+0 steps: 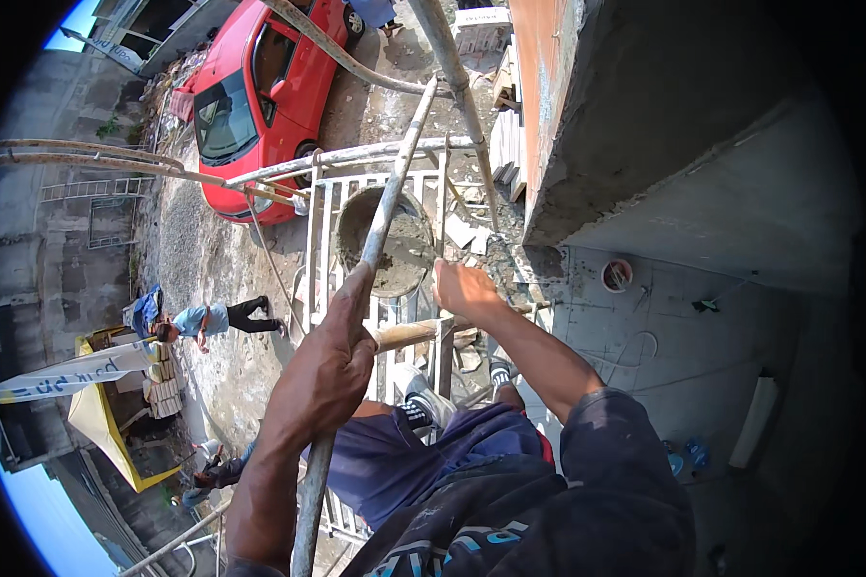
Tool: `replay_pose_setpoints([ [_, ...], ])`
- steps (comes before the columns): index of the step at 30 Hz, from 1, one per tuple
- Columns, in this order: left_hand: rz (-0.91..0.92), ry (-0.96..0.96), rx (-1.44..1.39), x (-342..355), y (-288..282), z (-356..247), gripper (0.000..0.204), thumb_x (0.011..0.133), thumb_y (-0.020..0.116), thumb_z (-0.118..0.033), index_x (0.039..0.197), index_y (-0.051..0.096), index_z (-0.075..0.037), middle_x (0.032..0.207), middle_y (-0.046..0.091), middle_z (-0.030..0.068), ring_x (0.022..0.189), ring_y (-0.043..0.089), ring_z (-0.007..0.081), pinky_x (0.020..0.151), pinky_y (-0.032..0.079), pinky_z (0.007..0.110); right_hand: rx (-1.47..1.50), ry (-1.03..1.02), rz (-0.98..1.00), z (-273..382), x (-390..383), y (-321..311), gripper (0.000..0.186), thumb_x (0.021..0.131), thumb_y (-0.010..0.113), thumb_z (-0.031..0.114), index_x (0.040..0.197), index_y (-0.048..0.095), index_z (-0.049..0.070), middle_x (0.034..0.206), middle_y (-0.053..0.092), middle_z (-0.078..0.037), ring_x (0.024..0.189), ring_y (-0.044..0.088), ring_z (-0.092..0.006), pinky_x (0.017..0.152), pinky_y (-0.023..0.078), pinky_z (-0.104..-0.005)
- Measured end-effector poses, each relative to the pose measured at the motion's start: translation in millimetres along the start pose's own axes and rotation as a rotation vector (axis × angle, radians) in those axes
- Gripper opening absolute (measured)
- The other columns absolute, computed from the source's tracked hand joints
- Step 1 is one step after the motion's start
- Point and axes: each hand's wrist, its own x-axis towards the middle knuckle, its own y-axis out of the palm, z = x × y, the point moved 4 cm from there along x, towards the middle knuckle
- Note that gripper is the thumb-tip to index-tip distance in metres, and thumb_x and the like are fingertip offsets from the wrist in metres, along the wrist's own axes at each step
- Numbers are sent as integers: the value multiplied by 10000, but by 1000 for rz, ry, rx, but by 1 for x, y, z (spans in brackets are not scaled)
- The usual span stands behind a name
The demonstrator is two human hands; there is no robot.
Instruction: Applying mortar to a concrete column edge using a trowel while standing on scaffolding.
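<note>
My left hand (pixel 327 375) is wrapped round a grey metal scaffold pole (pixel 392 197) that slants up past the bucket. Behind that pole, a round bucket (pixel 356 213) with wet grey mortar (pixel 410 242) inside stands on the slatted scaffold platform (pixel 322 226). At the bucket's right rim is my right hand (pixel 464 291), its fingers curled closed. What they grip is hidden; it could be the rim or a handle. Below the hands, my shoe (pixel 431 396) rests by the scaffold bars.
Scaffold pipes (pixel 356 154) cross around me at several heights. A plastered wall (pixel 635 115) rises close on the right. Far below are a red car (pixel 289 96), a person in a blue shirt (pixel 202 322), a yellow canopy (pixel 111 413) and a pink-rimmed bucket (pixel 617 276) on a tiled floor.
</note>
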Motion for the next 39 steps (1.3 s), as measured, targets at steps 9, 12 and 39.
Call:
replay_pose_setpoints([
  [9, -14, -70, 9, -4, -4, 0, 654, 931, 481, -36, 1537, 249, -112, 1148, 614, 292, 1019, 622, 448, 888, 479, 482, -1083, -261, 216, 55, 223, 160, 145, 795, 693, 167, 913, 756, 112, 898, 705, -27, 806, 673, -226, 635, 520, -467],
  [12, 60, 78, -51, 5, 1, -22, 682, 897, 462, -28, 1528, 204, -16, 988, 580, 302, 876, 600, 447, 808, 455, 522, -1058, 189, 429, -49, 288, 189, 233, 822, 667, 188, 1008, 771, 96, 1001, 738, -63, 899, 698, -271, 769, 541, -451],
  [39, 85, -130, 19, -1, -2, -4, 727, 888, 489, -58, 1563, 226, -119, 1030, 654, 210, 957, 642, 290, 902, 482, 401, 1063, 11, 549, -51, 30, 55, 342, 907, 678, 357, 1030, 649, 40, 797, 632, -30, 613, 578, -99, 503, 473, -269],
])
